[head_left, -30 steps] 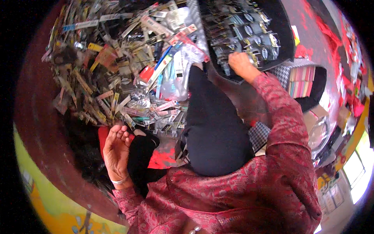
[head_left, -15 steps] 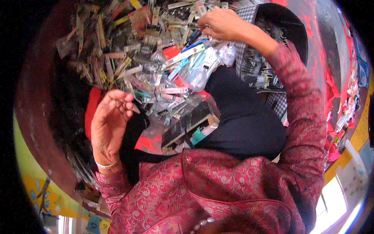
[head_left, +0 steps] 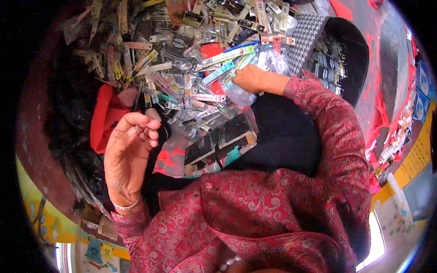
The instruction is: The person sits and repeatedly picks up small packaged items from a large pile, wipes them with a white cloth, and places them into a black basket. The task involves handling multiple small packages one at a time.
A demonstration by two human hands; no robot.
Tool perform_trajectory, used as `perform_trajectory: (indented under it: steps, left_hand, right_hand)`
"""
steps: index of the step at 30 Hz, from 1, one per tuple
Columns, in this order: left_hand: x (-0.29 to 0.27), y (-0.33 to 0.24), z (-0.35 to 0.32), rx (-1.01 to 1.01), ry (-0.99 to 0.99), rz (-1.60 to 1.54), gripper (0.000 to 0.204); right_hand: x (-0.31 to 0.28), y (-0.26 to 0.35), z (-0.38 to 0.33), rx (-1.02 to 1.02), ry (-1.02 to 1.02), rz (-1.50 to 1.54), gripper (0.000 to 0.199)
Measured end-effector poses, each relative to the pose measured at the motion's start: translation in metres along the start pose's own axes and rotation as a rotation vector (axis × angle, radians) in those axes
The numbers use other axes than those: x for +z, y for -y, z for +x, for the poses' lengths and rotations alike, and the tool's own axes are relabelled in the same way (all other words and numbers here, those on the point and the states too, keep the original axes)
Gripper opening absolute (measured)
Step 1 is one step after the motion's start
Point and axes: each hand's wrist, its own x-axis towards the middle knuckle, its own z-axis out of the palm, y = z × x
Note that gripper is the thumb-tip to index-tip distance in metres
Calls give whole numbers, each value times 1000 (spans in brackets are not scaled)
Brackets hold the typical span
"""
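Black-lined patterned container (head_left: 307,40) holds small packets (head_left: 328,61) near the right hand (head_left: 248,78).

Glare from a lower-right opening (head_left: 375,242), black corners, fisheye-bent edges.

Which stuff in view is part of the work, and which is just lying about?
Likely in the work:
right hand, grip unclear
clear plastic bag by it
pile of slim packets
houndstooth-sided container, also holding packets

Probably lying about:
red item near left hand
pale-edged black object
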Motion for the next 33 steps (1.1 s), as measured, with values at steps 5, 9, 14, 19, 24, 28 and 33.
perform_trajectory:
  steps: [5,9,14,19,24,28,33]
  left_hand:
    - [3,0,2,-35,-7,-32,21]
    - [4,2,5,-39,-16,-42,20]
    - [2,4,7,-62,-16,-40,20]
    - [3,6,10,-69,8,-23,19]
    - [4,13,14,-102,-1,-15,20]
    - [1,15,13,-112,-13,-9,20]
    - [0,14,15,-113,-17,-11,21]
  right_hand:
    - [-32,-16,1,-4,61,176,31]
    - [-65,-35,9,208,-168,238,28]
    - [-90,-69,19,372,-282,145,20]
    - [-73,-85,39,521,-546,306,22]
    - [-57,-45,79,358,-398,271,22]
    - [-59,-20,105,165,-244,266,17]
    - [-106,-38,123,227,-656,167,26]
